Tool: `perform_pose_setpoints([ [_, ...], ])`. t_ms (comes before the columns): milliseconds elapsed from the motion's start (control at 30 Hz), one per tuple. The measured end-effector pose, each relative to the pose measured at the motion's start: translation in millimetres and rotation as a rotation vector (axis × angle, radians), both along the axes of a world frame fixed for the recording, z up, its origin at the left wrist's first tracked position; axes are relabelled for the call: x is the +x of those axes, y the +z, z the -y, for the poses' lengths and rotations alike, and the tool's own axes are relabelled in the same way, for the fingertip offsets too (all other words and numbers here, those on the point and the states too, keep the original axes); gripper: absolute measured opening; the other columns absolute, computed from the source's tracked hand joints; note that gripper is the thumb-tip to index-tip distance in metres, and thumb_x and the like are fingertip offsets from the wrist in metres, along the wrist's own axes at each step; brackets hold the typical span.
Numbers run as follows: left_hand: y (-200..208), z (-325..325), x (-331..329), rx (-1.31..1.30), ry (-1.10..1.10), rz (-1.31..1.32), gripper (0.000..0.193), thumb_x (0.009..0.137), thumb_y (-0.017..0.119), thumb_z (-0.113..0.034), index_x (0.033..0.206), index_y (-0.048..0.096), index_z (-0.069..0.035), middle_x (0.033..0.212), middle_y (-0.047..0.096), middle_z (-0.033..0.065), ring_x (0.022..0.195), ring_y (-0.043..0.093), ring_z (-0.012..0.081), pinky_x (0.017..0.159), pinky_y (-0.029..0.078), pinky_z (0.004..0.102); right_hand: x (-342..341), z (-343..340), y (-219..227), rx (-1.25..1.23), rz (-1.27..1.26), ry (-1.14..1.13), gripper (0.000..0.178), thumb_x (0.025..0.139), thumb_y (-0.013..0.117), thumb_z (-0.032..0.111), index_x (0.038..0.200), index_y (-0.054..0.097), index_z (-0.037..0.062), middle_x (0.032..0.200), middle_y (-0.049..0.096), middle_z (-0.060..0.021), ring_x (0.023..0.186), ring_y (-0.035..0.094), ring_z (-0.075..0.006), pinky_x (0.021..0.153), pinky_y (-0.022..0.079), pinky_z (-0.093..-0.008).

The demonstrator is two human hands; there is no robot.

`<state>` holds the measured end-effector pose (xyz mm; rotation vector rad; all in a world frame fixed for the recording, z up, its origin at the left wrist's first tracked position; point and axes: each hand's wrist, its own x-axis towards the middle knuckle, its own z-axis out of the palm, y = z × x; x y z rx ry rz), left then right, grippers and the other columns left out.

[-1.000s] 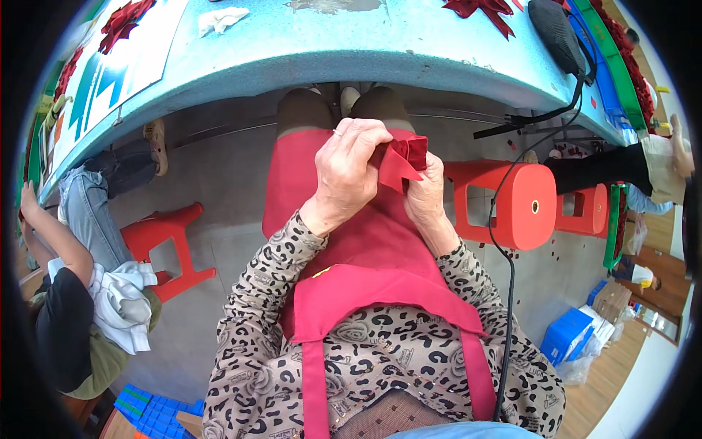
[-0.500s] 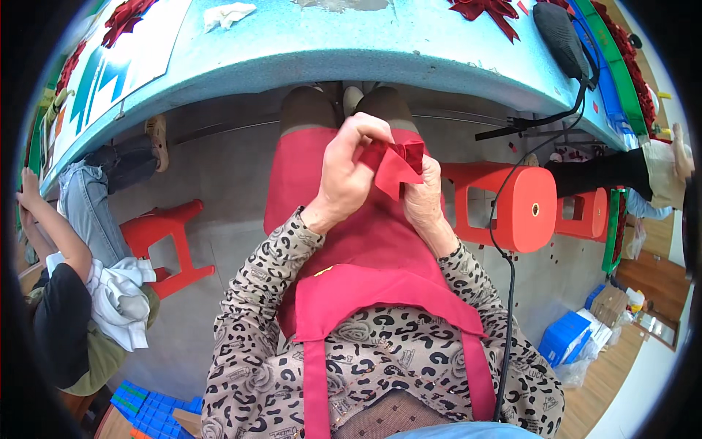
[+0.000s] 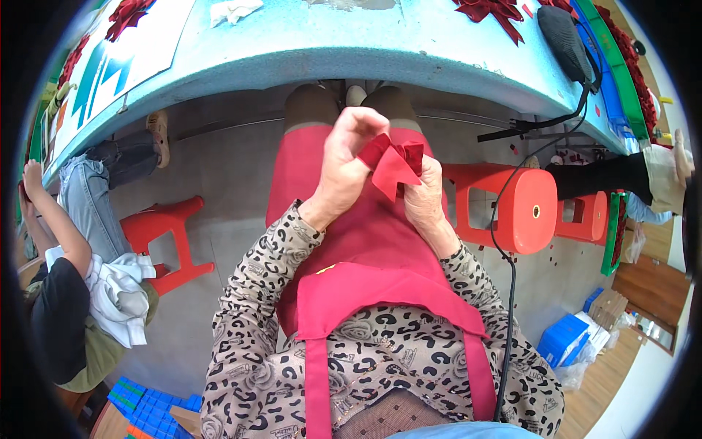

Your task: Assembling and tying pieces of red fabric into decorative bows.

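Pinching one red ribbon bow (image 3: 393, 162) over the lap, left hand (image 3: 344, 164) and right hand (image 3: 425, 197) fingers closed on it.

table (image 3: 351, 51): light blue | red bows (image 3: 488, 10) | black pouch (image 3: 563, 33)

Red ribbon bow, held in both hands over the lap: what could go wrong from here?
1. The red ribbon bow is pinched only at the fingertips of the left hand and right hand; a slip could undo its folds.
2. It hangs over the red apron, below the blue table; if dropped, red on red may be hard to spot.
3. The black cable hangs close to the right arm and might snag.
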<state>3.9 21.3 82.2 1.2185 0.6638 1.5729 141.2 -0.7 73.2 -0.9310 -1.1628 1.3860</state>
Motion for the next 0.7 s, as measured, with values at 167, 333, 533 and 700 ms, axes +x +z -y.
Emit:
perform_pose_setpoints([
  [167,0,5,-8,-0.247,-0.109,0.179,0.026,0.072,0.062,0.005,0.097,0.057,-0.002,0.098,0.057,0.0081,0.087,0.055,0.0176,0.074,0.045,0.0283,-10,6,-4,-0.072,-0.025,-0.031,0.008,0.087,0.060,0.005,0.092,0.065,0.0023,0.084,0.063,0.0025,0.076,0.056,-0.0046,0.067,0.046,-0.0210],
  [333,1,-1,-27,0.466,0.279,-0.817,0.021,0.077,0.058,0.006,0.096,0.059,-0.003,0.102,0.057,0.0079,0.088,0.055,0.0157,0.076,0.046,0.0286,-11,9,-11,-0.027,0.030,-0.044,0.006,0.084,0.061,0.003,0.087,0.065,0.0011,0.078,0.064,0.0013,0.071,0.056,-0.0054,0.063,0.046,-0.0232],
  [533,5,9,-1,-0.554,-0.306,0.504,0.025,0.075,0.056,0.009,0.096,0.061,-0.003,0.094,0.059,0.0082,0.082,0.057,0.0176,0.074,0.047,0.0284,0,-6,17,0.354,0.533,-0.082,0.005,0.084,0.060,0.004,0.086,0.062,-0.0009,0.072,0.063,-0.0050,0.063,0.056,-0.0090,0.057,0.045,-0.0249],
  [700,4,6,9,0.069,0.281,-0.457,0.030,0.069,0.060,0.010,0.097,0.059,-0.002,0.089,0.059,0.0103,0.079,0.060,0.0229,0.068,0.049,0.0290,12,-13,25,0.613,0.672,-0.212,0.008,0.083,0.062,0.006,0.085,0.061,-0.0015,0.069,0.061,-0.0090,0.059,0.058,-0.0144,0.055,0.045,-0.0257],
])
